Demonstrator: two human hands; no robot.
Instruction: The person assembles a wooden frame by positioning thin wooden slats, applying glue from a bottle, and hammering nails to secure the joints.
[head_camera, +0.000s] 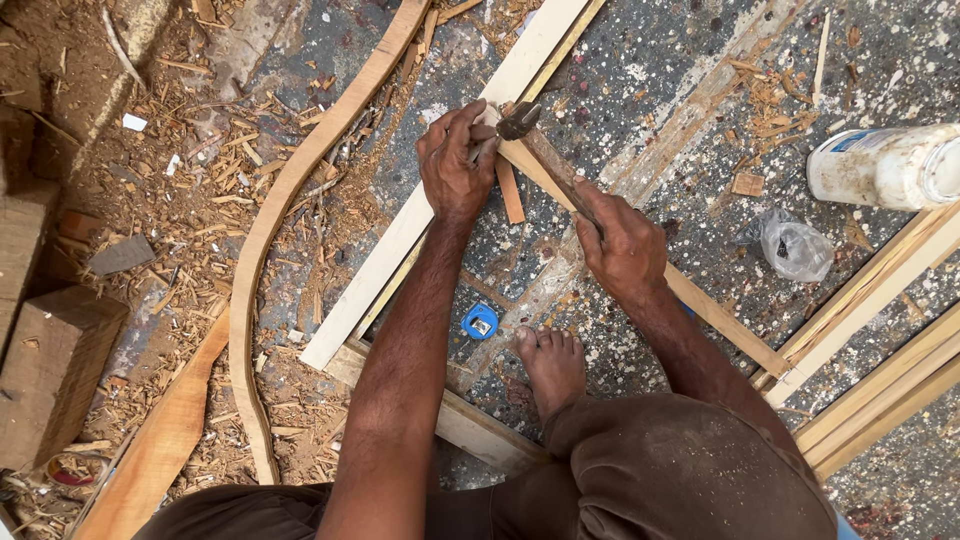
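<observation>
Bare arms, bare hands, a bare foot (553, 370), and dusty brown shorts (690, 470).

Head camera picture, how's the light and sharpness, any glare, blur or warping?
Head view: soft, even daylight with only faint shadows under the arms; the left hand, right hand and hammer are sharp, no motion blur; the white plastic bottle looks bright but not blown out; wide-angle lens stretches the edges, though the curved wooden strip itself seems truly bent.
</observation>
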